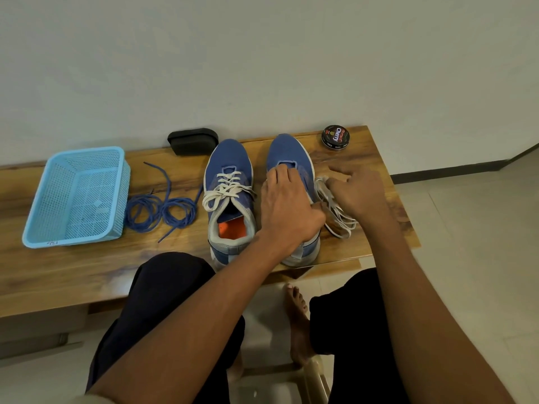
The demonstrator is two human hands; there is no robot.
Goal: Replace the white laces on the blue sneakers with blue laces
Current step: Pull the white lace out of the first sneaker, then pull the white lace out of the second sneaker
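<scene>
Left hand [287,205]: rests on the right blue mesh sneaker [291,154], fingers loosely curled
Right hand [357,189]: pinches loose white flat laces [335,211] beside it
Blue round laces [163,211]: coiled on wooden counter [87,266], near left sneaker [229,158]

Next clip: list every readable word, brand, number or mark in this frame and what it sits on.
"Cherry": on the lid of the round black polish tin at the bench's far edge.
Small print around that tin's side: too small to read.
Dark handwritten mark on the blue basket's near rim: blurred, unreadable.
Sneakers: no readable text.
</scene>
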